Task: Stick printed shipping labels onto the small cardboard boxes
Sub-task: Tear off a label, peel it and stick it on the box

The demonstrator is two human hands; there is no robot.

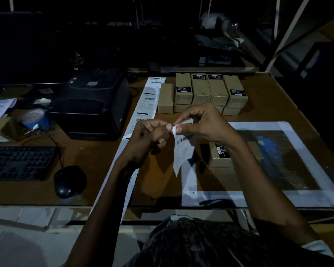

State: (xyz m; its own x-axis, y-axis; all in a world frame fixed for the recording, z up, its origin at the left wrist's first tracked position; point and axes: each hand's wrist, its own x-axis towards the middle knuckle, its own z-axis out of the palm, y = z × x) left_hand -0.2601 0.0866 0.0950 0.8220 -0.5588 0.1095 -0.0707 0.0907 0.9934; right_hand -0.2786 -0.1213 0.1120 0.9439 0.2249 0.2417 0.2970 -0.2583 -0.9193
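label (182, 151) white, black barcode | boxes (201, 91) tan | printer (93, 105) black

Two hands: the left hand (148, 140) and the right hand (204, 122). One loose label (182, 151), one label strip (143, 106). Perhaps ten stacked boxes (201, 91) at the desk's far edge; dimness blurs the lower row. One separate box (220, 154). One printer (93, 105), keyboard (19, 162), mouse (69, 181).

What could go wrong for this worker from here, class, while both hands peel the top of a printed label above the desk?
1. The label hangs loose and curling beneath the left hand and right hand; it might fold onto itself and stick.
2. The scene is dim, so it could go on crooked on the single box lying below.
3. The long label strip trails over the desk edge and may get snagged by an arm.
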